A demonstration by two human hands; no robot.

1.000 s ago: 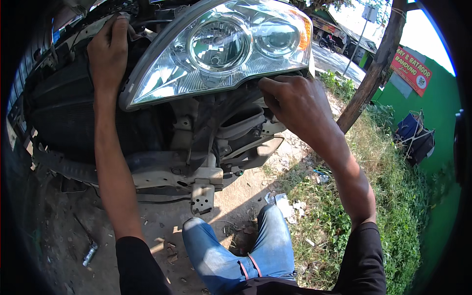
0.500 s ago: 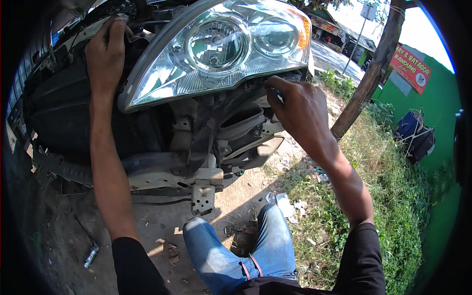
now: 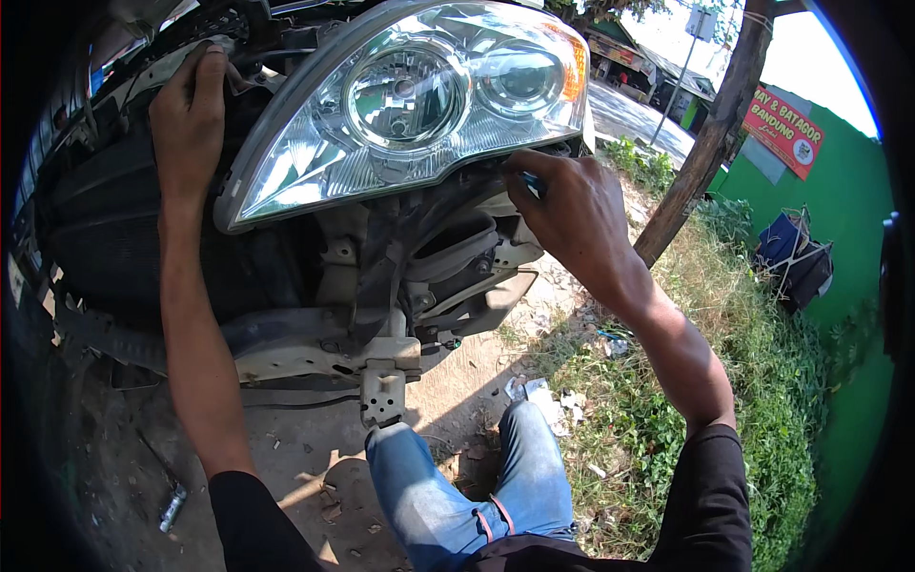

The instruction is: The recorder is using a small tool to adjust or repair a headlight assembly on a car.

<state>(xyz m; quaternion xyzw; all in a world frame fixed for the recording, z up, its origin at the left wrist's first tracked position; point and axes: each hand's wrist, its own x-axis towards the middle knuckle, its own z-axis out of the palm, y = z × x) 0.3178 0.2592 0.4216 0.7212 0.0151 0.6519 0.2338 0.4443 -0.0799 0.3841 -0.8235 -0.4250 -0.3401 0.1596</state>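
Note:
A large clear headlight with an orange corner lens sits in the front of a car whose bumper is off. My left hand is at the upper left of the headlight, fingers pinched together by the car's top front frame; what they hold is hidden. Under the headlight's lower right edge, my right hand is closed around something of which only a small blue bit shows between thumb and fingers. Below the headlight, black plastic parts and a pale metal bracket are exposed.
A dark radiator lies left of the headlight. On the ground at lower left is a metal tool with a long dark shaft. To the right stand a wooden post, grass and a green wall. My knees are below the bracket.
The whole view has shifted slightly, so the car and headlight appear a little further left. Both hands keep their places by the headlight with nearly the same grip.

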